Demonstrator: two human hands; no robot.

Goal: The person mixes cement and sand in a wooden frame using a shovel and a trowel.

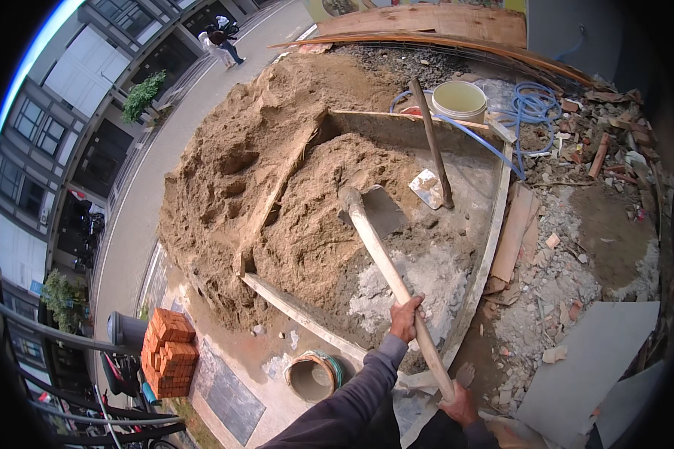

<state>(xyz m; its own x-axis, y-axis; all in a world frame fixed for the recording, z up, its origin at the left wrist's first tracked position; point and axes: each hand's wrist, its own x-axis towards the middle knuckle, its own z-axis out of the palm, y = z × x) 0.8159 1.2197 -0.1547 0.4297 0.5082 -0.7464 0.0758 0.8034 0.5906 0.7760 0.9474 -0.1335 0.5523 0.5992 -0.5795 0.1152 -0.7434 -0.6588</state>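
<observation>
My left hand [407, 319] grips the middle of a hoe's wooden handle [387, 266]. Closer to my body, my right hand [459, 403] is closed around the handle's butt end. The hoe's metal blade [383, 210] rests against brown sand [326, 196] inside a board-sided mixing trough [309, 321]. Pale grey powder [401, 283], seemingly cement, lies partly beneath the handle. A second hoe [433, 146] stands in the trough, its handle leaning over the far board and its blade on the trough floor.
A large sand heap [213, 168] borders the trough's left side. Nearby are a bucket [313, 377], stacked bricks [169, 353], a pale bucket [459, 101] and a coiled blue hose [533, 106]. Rubble [545, 314] and boards [514, 233] line the right. Two people [222, 47] are on the far road.
</observation>
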